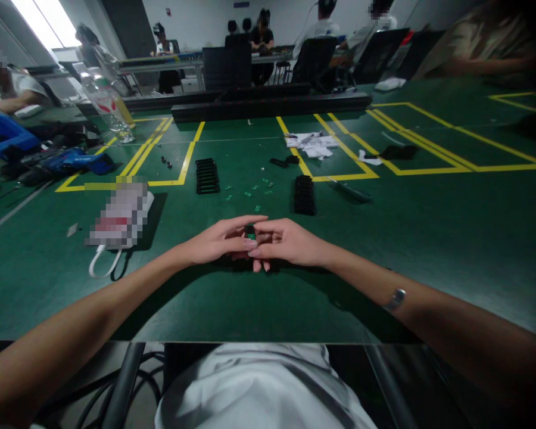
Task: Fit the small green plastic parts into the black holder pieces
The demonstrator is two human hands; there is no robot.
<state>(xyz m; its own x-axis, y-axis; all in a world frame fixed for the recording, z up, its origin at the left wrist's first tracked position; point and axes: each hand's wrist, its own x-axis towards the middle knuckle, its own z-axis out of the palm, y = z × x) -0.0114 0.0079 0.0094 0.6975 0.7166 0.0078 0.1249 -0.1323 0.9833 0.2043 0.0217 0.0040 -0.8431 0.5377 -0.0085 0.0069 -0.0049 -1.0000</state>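
My left hand (217, 239) and my right hand (290, 241) meet above the near part of the table. Between their fingertips is a small black housing with a green circuit board (251, 236) in it. The fingers of both hands are closed round this piece and cover most of it. Just beyond my hands, several loose green circuit boards (249, 194) lie scattered. A black slotted rack (207, 176) lies to their left, and a row of black parts (304, 195) to their right. Small black pieces (284, 161) lie farther back.
On the left are a blurred-out device with a white cable (99, 267), a clear bottle (116, 116) and a blue power tool (78, 161). Crumpled white paper (315, 144) and a thin dark tool (351, 190) lie right of centre. A long black bar (272, 108) crosses the back. People sit beyond.
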